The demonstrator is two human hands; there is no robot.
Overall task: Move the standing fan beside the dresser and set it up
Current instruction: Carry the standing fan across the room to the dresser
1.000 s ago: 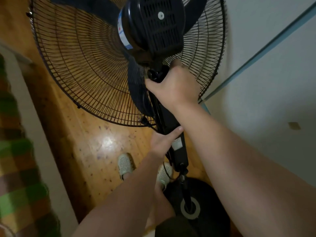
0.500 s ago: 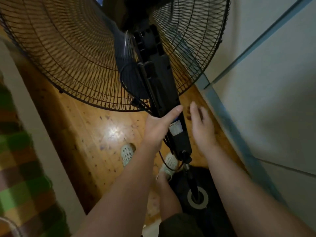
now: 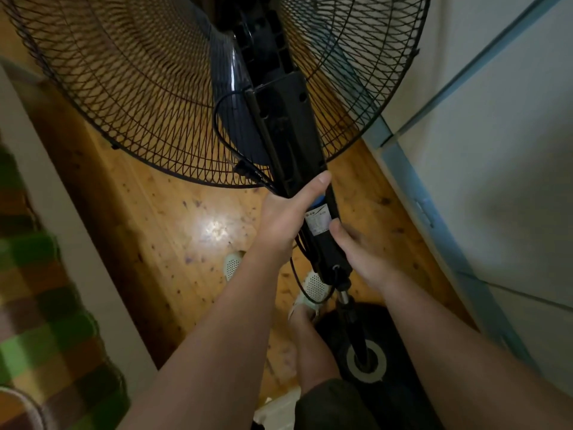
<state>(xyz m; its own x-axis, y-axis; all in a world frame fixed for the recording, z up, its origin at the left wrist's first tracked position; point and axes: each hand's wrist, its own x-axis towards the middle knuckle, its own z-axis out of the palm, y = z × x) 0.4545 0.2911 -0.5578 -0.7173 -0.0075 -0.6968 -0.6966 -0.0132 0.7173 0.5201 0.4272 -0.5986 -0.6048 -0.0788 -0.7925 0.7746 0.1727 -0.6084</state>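
A black standing fan fills the head view, its wire cage (image 3: pixel 148 97) spreading over the upper half. Its black column (image 3: pixel 291 141) runs down to a round base (image 3: pixel 393 383) on the wooden floor. My left hand (image 3: pixel 288 212) is wrapped around the column just above a white label (image 3: pixel 317 220). My right hand (image 3: pixel 362 252) grips the column's lower part from the right side. A black cord (image 3: pixel 223 119) loops beside the column.
A pale dresser with blue trim (image 3: pixel 483 169) stands close on the right. A bed with a green checked blanket (image 3: pixel 34 290) lies along the left. My feet in white perforated shoes (image 3: pixel 313 287) stand on the wooden floor (image 3: pixel 161 231) between them.
My right hand left the fan's neck, dropped down and now closes on the lower column. The fan head has risen in view and shifted closer to the dresser.
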